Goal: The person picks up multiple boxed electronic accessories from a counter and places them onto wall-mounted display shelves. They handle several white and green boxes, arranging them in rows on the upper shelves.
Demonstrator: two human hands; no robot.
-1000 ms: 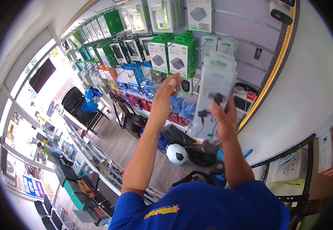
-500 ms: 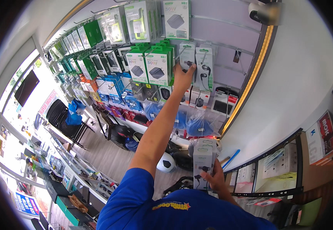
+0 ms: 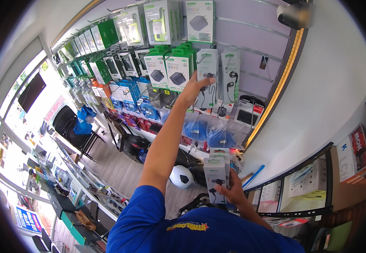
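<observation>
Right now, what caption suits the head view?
Left hand grips an earphone pack at the display wall; right hand holds similar packs lower down.

A royal-blue shirt [image 3: 237,234] was worn, with a short left sleeve [image 3: 143,206]. The chest was marked with yellow lettering [image 3: 187,227] and an orange star [image 3: 205,227]. Forearms [image 3: 164,147] and fingers [image 3: 208,81] were left bare.

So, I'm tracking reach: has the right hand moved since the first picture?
Yes, downward: the right hand is now farther below the hanging green-and-white charger boxes.
</observation>
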